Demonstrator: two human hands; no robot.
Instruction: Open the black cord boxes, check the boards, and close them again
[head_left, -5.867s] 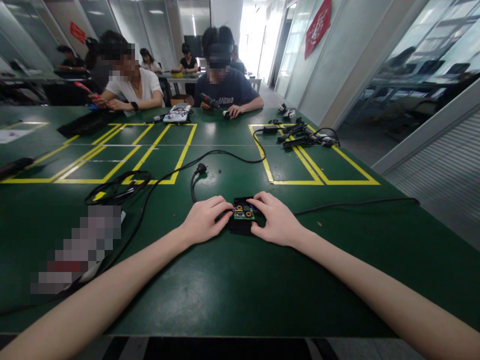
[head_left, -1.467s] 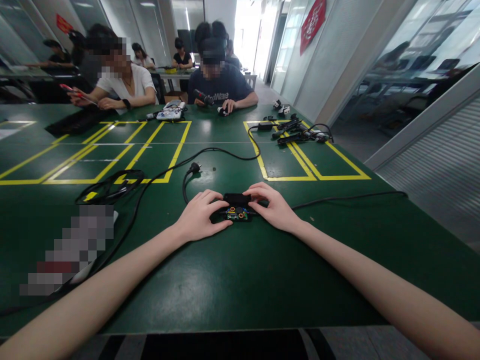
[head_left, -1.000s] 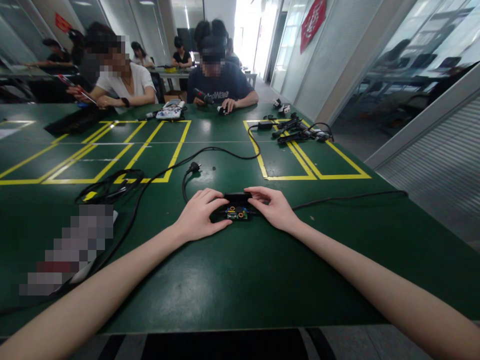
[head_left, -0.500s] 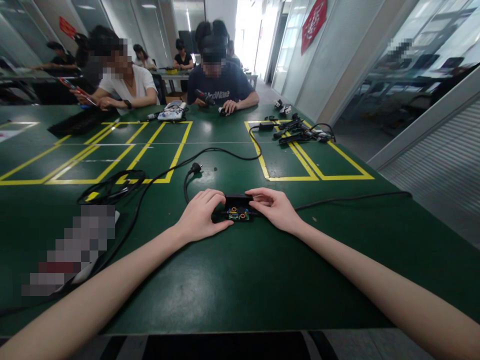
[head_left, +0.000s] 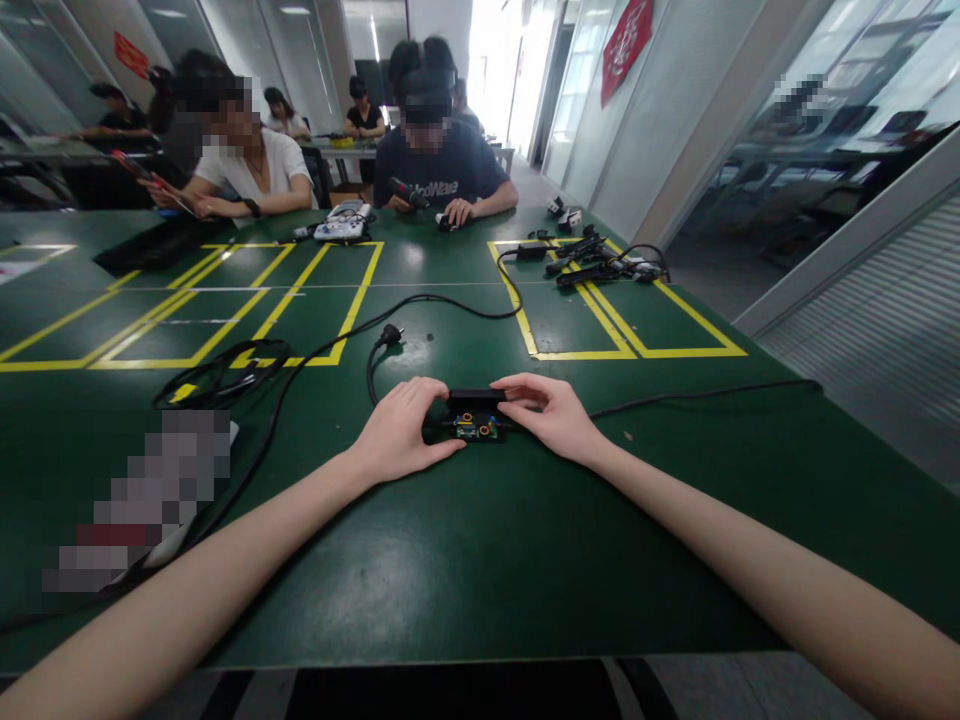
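In front of me on the green table lies an opened black power adapter with its circuit board [head_left: 477,427] bare, showing two copper-coloured coils. A black case half [head_left: 477,397] stands along the board's far edge. My left hand [head_left: 401,428] curls about the left end, fingertips at the case half and thumb low beside the board. The fingers of my right hand [head_left: 551,415] pinch the case half's right end. A black cable [head_left: 697,395] runs off to the right from the adapter, and a power plug [head_left: 391,336] on a short cord lies beyond my left hand.
Coiled black cable [head_left: 225,372] and a blurred-out power strip [head_left: 161,490] lie at left. Another adapter [head_left: 532,252] and a heap of black parts [head_left: 589,265] sit at the far right. Across the table, a co-worker [head_left: 442,165] handles a tool; another person [head_left: 255,170] sits left.
The black case half looks tipped slightly differently, with its top edge now more visible. Both hands stay in nearly the same place and keep their hold.
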